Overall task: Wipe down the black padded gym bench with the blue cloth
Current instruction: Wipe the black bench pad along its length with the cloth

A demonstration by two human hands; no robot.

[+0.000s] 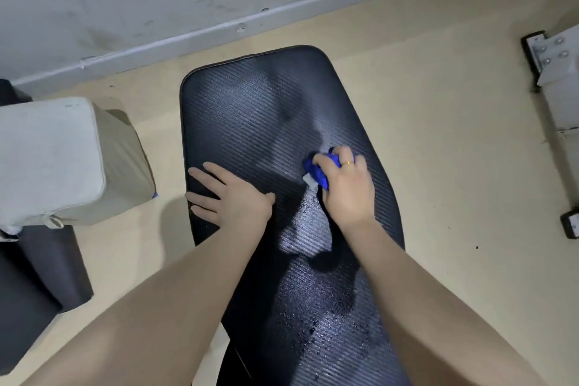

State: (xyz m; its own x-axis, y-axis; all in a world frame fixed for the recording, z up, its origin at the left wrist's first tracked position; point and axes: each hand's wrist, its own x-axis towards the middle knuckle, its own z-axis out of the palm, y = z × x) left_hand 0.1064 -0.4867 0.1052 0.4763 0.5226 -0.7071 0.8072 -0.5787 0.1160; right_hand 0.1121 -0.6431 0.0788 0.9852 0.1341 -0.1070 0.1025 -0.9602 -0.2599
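we have the blue cloth (318, 171) bunched up under our right hand (347, 185), whose fingers curl round it and press it onto the right-hand side of the black padded bench (250, 110), about midway along the pad. our left hand (230, 196) lies flat on the pad's left edge, fingers straight and spread, thumb out toward the middle, holding nothing.

what could go wrong, as we judge it: droplets still bead on the near part of the pad (322, 320), and a cloth wadded this small covers a narrow strip, so we may leave wet streaks or miss the near end and the edges. the wet ribbed vinyl may also let our bracing left hand slide if we lean on it. the white tag (308, 180) poking out of the cloth could drag across the surface instead of the fabric.

counted: one bench, one cloth, two hands, one ring (347, 163) on the right hand, one grey cushioned block (53, 160) to the left on the floor
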